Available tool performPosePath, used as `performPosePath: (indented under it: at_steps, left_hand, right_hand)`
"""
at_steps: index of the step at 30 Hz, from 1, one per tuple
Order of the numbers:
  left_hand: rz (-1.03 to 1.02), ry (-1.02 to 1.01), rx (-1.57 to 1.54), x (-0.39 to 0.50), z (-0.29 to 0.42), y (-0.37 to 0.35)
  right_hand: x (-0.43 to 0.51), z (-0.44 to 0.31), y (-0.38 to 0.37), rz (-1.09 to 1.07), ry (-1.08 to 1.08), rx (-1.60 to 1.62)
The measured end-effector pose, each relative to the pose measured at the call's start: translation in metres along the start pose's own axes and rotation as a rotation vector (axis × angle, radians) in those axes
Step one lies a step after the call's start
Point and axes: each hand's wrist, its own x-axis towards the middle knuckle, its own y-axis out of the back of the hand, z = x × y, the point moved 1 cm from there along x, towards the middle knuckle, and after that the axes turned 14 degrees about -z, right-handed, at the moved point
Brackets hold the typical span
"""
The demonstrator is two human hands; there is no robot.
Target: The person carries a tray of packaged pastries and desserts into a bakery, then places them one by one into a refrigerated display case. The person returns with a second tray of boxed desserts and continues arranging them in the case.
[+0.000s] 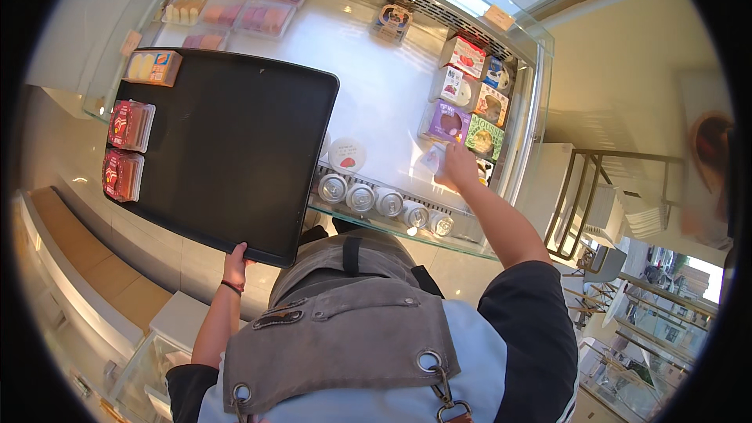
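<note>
My left hand (237, 267) grips the near edge of a large black tray (235, 141), which overlaps the left part of a glass display case. Along the tray's left side sit an orange-and-white dessert box (154, 67) and two red-labelled clear boxes (131, 125) (123, 175). Inside the case, my right hand (458, 165) has its fingers closed on a small pale package (433, 158), partly hidden by the hand. Just beyond it stand a purple dessert box (449, 121) and a green mousse box (484, 136).
Silver-topped cans (389, 202) line the case's front glass, with a round white-lidded tub (347, 154) behind. More boxes (464, 56) stand at the right, and clear packs (264, 16) at the back left. A metal-framed rack (617, 155) is to the right.
</note>
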Motion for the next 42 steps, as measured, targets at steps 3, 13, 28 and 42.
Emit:
performPosePath:
  at_steps: [3, 13, 28, 42]
  left_hand:
    - [0.077, -0.048, -0.082, -0.002, 0.001, -0.011]
    - [0.257, -0.044, -0.283, 0.015, -0.006, -0.036]
    - [0.352, -0.089, -0.177, 0.014, -0.032, -0.063]
    - [0.209, -0.004, 0.125, -0.028, -0.02, -0.062]
  right_hand:
    - [0.015, 0.004, -0.035, -0.004, 0.133, -0.075]
    - [0.074, 0.019, -0.105, 0.14, 0.705, -0.219]
    - [0.092, 0.049, -0.107, -0.214, 0.44, 0.221]
    - [0.023, 0.018, -0.083, 0.005, 0.067, 0.516]
